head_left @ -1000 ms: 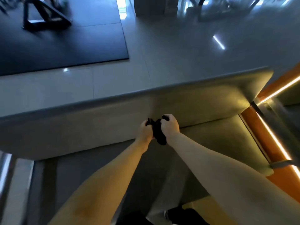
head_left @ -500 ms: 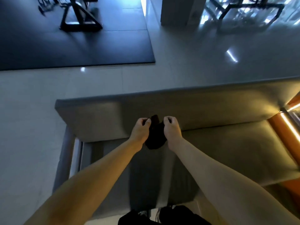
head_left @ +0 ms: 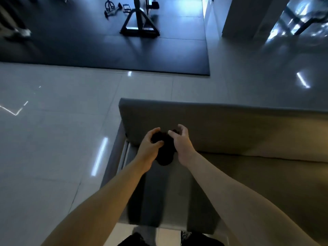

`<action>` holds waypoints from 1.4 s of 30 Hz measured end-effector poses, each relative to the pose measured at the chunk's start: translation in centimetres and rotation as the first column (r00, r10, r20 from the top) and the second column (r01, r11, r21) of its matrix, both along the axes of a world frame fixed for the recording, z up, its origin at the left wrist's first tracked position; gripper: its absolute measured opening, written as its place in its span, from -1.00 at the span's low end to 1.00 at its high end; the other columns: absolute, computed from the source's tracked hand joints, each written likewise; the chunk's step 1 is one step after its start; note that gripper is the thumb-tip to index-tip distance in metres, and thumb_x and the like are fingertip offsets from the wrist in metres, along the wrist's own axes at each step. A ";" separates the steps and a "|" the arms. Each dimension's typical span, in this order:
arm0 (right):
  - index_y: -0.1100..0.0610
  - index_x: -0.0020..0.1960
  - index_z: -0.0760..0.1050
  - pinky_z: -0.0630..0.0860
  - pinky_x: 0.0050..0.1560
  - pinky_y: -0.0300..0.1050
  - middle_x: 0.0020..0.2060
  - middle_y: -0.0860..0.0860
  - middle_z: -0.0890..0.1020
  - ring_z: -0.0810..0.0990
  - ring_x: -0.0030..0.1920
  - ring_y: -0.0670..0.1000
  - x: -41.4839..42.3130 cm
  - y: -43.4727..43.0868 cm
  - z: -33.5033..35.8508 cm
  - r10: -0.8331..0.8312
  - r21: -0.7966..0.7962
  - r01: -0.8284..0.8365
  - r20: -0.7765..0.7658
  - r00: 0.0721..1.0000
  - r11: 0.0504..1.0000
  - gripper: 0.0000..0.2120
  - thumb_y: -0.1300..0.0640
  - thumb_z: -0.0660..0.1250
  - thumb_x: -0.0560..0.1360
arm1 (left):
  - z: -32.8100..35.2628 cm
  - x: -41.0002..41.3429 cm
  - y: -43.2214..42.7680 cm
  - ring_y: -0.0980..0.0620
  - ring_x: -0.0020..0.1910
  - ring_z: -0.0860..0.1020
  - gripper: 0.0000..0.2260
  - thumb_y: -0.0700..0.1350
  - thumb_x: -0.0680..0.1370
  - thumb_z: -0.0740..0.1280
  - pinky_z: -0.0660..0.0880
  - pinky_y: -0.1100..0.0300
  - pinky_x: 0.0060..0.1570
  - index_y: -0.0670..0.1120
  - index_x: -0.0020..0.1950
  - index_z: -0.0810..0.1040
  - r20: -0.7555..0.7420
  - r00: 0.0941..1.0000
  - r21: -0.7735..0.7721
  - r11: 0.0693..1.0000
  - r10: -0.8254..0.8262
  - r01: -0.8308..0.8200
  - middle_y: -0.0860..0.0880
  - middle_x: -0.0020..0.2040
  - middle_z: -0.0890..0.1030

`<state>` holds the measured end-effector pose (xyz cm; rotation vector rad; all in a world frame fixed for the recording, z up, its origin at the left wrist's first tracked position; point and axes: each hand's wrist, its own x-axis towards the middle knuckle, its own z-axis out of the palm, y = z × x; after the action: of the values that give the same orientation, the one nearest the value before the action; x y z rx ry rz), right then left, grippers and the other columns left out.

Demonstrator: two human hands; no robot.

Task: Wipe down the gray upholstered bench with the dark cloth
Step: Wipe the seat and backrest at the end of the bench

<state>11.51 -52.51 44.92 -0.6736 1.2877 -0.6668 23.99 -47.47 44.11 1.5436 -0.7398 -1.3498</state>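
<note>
Both bare forearms reach forward and down from the lower edge of the view, and the hands meet in front of the backrest of the gray upholstered bench (head_left: pixel 230 125), close to its left end. The left hand (head_left: pixel 149 150) grips the dark cloth (head_left: pixel 165 155) from the left. Its fingers are curled over the top of the bundle and its thumb is pressed across the front. The right hand (head_left: pixel 183 146) sits just beside it. Its thumb tip is on the cloth and its fingers are arched and slightly spread above, with a small fold of dark fabric showing between thumb and forefinger. The cloth hangs bunched between the two hands above the bench seat, and its lower end droops toward the cushion. Whether it touches the cushion cannot be told.

Half a second ago both hands were tight fists pinching the cloth's upper edge. Since then the right fingers have loosened and lifted, and the left hand has wrapped further round the bundle. The view has swung left, so the bench's left end now lies near the middle, with more glossy tiled floor (head_left: pixel 53 139) beside it. The orange lit trim at the right is out of sight. The dark mat (head_left: pixel 79 50) and the black equipment frame (head_left: pixel 140 31) fill the top.
</note>
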 end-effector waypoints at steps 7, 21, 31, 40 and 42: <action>-0.07 0.37 0.33 0.59 0.19 0.16 0.16 0.12 0.48 0.55 0.15 0.17 12.3 0.3 -0.1 0.059 -0.076 -0.064 -0.072 0.996 0.995 -0.47 0.32 0.29 0.49 | -0.7 12.5 -0.9 0.04 0.14 0.61 -0.70 -0.24 0.62 0.30 0.59 0.00 0.20 0.05 0.28 0.57 0.170 0.985 -0.050 0.998 0.033 -0.024 0.03 0.17 0.62; 0.03 0.28 0.45 0.57 0.23 0.13 0.15 0.06 0.59 0.59 0.15 0.10 37.2 4.5 1.2 -0.425 -0.232 0.363 -0.335 0.841 0.902 -0.78 0.06 0.27 0.65 | 1.3 36.0 -2.2 0.00 0.15 0.62 -0.66 -0.19 0.57 0.35 0.56 -0.09 0.23 0.13 0.29 0.50 0.087 0.875 0.014 0.879 -0.476 0.477 0.00 0.18 0.63; 0.00 0.21 0.45 0.58 0.19 0.13 0.07 0.02 0.59 0.59 0.07 0.06 41.2 -0.7 1.0 -0.690 -0.180 0.667 -0.229 0.687 0.723 -0.79 -0.05 0.27 0.62 | 2.2 41.9 -9.7 0.11 -0.08 0.62 -0.87 -0.08 0.63 0.31 0.54 0.19 -0.18 0.15 0.09 0.59 0.274 0.772 0.013 0.805 -0.573 0.593 0.07 -0.01 0.65; -0.04 0.20 0.42 0.58 0.19 0.25 0.16 0.15 0.57 0.61 0.09 0.18 48.7 -14.8 -0.6 -0.688 -0.045 0.688 -0.096 0.719 0.725 -0.80 -0.07 0.27 0.61 | 2.1 49.4 -23.6 0.03 0.05 0.58 -0.79 -0.15 0.67 0.21 0.58 0.05 0.07 0.08 0.22 0.55 0.354 0.802 -0.002 0.857 -0.481 0.515 0.03 0.10 0.61; -0.03 0.21 0.39 0.56 0.21 0.28 0.17 0.16 0.56 0.61 0.12 0.21 48.8 -17.9 -0.2 -0.715 -0.011 0.715 -0.038 0.698 0.699 -0.78 -0.02 0.29 0.60 | 2.2 50.1 -27.1 0.04 0.12 0.56 -0.74 -0.19 0.67 0.20 0.55 0.04 0.16 0.10 0.28 0.50 0.316 0.803 0.005 0.848 -0.505 0.531 0.04 0.20 0.58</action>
<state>60.32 -70.37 44.70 -0.1409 1.5944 -1.2935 74.13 -74.56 46.32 1.5614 -1.4865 -1.4489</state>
